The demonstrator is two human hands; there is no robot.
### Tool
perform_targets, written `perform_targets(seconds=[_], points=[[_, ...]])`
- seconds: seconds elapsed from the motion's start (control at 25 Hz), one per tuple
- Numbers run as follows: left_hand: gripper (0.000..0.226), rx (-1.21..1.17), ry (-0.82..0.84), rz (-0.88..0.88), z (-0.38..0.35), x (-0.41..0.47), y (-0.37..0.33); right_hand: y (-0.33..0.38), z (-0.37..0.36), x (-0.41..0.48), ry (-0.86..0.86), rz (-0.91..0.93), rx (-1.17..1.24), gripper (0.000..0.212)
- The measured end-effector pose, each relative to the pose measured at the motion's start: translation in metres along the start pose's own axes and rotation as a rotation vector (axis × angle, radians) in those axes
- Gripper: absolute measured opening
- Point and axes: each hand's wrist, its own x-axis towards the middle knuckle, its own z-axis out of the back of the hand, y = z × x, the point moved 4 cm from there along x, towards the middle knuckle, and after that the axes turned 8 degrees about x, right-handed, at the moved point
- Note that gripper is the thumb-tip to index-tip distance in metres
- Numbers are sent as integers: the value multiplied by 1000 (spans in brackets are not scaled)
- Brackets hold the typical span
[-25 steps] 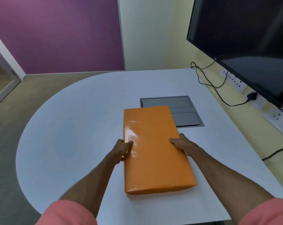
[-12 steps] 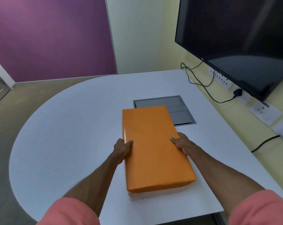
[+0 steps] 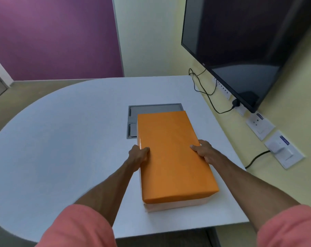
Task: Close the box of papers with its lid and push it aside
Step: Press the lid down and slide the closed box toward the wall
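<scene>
Head view: two hands, left hand (image 3: 139, 156) and right hand (image 3: 203, 151), grip one orange lid (image 3: 170, 154).

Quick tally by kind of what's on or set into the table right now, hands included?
Lid, orange: 1
Box, pale, under the lid: 1
Hands, left hand and right hand, gripping the lid's sides: 2
Grey panel set into the table: 1
Total: 5
</scene>
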Motion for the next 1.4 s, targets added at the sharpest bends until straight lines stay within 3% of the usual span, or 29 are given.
perform_targets(seconds=[0.32, 0.68, 0.92, 1.4], points=[[52, 39, 18, -7, -102, -24, -35, -35, 103, -3, -58, -22, 30, 48], [53, 42, 94, 3, -175, -44, -52, -65, 175, -3, -118, -74, 36, 68], [56, 79, 131, -20, -208, -52, -60, -76, 207, -1, -146, -73, 49, 55], [60, 98, 157, -12, -227, -55, -67, -82, 225, -4, -142, -73, 46, 55]])
